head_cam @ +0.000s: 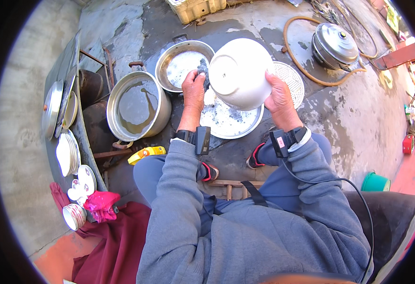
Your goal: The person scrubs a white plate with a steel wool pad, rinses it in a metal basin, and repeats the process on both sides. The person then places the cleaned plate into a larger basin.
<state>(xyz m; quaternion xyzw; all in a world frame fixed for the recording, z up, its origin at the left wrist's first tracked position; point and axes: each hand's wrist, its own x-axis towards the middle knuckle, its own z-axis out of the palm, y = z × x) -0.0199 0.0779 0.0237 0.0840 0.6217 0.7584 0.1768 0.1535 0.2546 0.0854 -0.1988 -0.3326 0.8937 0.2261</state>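
In my right hand point(281, 97) is the side of a large white bowl point(241, 72), tilted with its footed base turned toward me. My left hand point(193, 92) grips a dark grey scouring pad point(203, 72) beside the bowl's left edge; whether the pad touches the bowl I cannot tell. Under the bowl stands a round basin point(236, 136) with white suds and dark specks. Behind my left hand is a metal pan point(162, 72) holding sudsy water. A deep two-handled pot point(164, 112) with some water stands to its left. The bowl partly covers a perforated steamer plate point(295, 83).
A yellow bottle point(146, 154) lies by my left knee. Stacked plates point(67, 154), bowls point(74, 216) and lids point(52, 110) rest on a low table at left. A lidded pot point(337, 44) stands beside a hose point(288, 53) at back right. A green bucket point(376, 182) sits at right.
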